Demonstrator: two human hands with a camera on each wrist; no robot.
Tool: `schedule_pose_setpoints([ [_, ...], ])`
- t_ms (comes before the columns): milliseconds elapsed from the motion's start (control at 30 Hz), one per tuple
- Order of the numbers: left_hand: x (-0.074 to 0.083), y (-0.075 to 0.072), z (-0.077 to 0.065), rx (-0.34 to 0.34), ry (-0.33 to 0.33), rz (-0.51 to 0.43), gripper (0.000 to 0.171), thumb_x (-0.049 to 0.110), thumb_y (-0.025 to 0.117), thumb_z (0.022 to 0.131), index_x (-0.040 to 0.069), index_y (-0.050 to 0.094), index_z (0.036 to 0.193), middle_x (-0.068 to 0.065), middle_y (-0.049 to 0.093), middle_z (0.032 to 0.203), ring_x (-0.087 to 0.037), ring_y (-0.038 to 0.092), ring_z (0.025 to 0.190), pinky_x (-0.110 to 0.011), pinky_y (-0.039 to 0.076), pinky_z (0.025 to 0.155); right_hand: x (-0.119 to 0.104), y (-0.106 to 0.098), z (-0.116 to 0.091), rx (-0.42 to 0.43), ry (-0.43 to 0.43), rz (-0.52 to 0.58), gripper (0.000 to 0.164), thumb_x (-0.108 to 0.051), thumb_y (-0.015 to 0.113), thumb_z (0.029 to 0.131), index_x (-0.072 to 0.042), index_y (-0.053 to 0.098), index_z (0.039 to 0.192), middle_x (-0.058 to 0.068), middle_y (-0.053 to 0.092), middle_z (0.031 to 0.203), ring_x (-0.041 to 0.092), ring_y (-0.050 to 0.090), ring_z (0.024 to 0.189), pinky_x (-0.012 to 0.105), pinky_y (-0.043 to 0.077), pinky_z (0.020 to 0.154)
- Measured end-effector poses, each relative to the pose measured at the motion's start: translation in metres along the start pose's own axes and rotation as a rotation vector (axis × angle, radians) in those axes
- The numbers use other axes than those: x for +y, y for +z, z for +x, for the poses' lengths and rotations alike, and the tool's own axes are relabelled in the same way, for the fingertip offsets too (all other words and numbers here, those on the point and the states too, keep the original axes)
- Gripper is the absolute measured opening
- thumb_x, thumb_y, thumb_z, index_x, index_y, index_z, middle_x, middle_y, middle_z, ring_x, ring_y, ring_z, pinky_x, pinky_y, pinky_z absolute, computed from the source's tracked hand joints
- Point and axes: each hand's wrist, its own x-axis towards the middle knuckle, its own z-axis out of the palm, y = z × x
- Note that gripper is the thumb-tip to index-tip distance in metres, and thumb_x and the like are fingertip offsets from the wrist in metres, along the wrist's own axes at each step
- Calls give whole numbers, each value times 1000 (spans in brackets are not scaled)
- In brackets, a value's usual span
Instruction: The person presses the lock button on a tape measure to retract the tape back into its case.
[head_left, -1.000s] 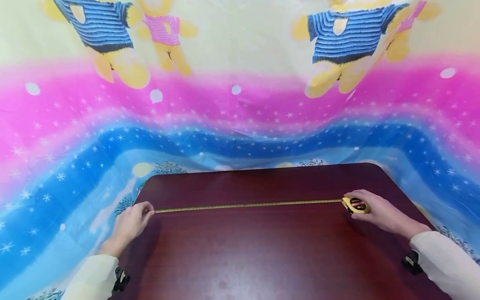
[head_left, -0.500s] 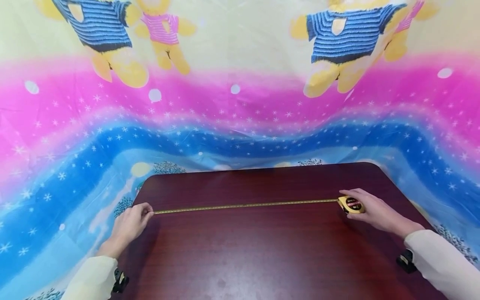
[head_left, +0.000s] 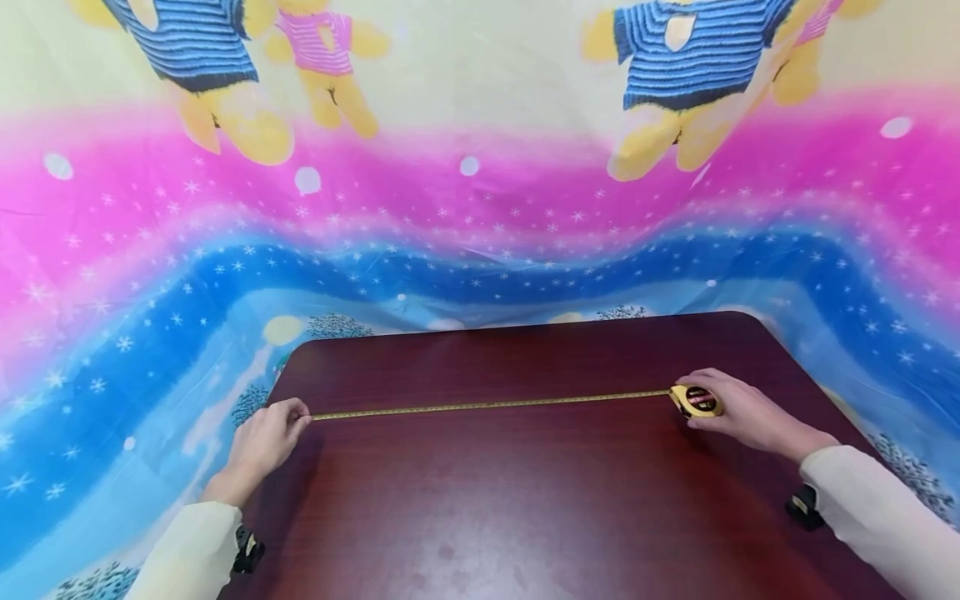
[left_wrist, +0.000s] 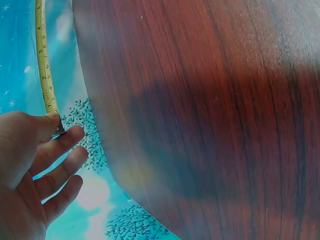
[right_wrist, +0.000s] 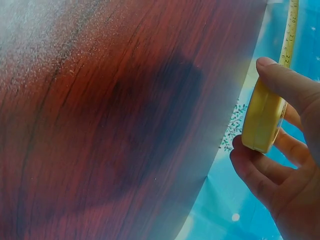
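A yellow tape measure (head_left: pixel 697 401) is stretched across the view, its case in my right hand (head_left: pixel 742 412) and its blade (head_left: pixel 487 405) running left above the table. In the head view, my left hand (head_left: pixel 262 437) pinches the blade's free end. The left wrist view shows thumb and forefinger on the dark end hook (left_wrist: pixel 59 127), while the other fingers (left_wrist: pixel 62 192) stay loosely bent. Seen from the right wrist, the yellow case (right_wrist: pixel 262 115) sits between the thumb on top and the fingers below. Numbers near 22 show where the blade leaves the case.
Under the tape lies a dark reddish-brown table (head_left: pixel 480 500) with rounded far corners. A printed cloth (head_left: pixel 465 208) with bears and snowflakes hangs behind it and around both sides. Black wrist straps (head_left: pixel 246 550) sit on the cream sleeves (head_left: pixel 187 550).
My right hand and the case have moved slightly left, so the stretched blade is a little shorter. The left hand keeps its pinch. The whole head view has shifted slightly.
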Motion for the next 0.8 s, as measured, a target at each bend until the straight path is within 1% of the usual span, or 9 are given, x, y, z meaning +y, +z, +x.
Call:
schedule_pose_setpoints([
  [233, -2, 4, -1, -1, 11, -15, 10, 17, 63, 99, 12, 70, 96, -1, 69, 77, -11, 49, 54, -31, 38, 50, -3, 5, 1, -6, 7, 6, 61, -29, 84, 83, -11, 59, 135, 12, 62, 128, 25, 60, 106, 42, 53, 83],
  [367, -2, 5, 0, 9, 9, -15, 10, 17, 63, 99, 12, 71, 96, -2, 70, 78, -11, 49, 55, -31, 39, 51, -4, 6, 3, -9, 8, 18, 61, -30, 84, 83, -12, 59, 136, 12, 62, 128, 25, 60, 107, 43, 54, 85],
  [567, -3, 5, 0, 1, 0, -13, 10, 18, 63, 99, 11, 70, 97, -2, 70, 80, -11, 49, 55, -31, 39, 51, -6, 7, 6, -10, 7, 17, 59, -28, 84, 84, -12, 59, 135, 12, 63, 127, 25, 59, 106, 43, 53, 84],
  [800, -2, 10, 0, -4, 4, -25, 11, 18, 62, 100, 11, 70, 97, -4, 72, 82, -11, 50, 56, -31, 40, 52, -9, 11, 8, -17, 30, 42, 60, -29, 83, 84, -13, 58, 137, 14, 61, 130, 28, 59, 109, 49, 54, 88],
])
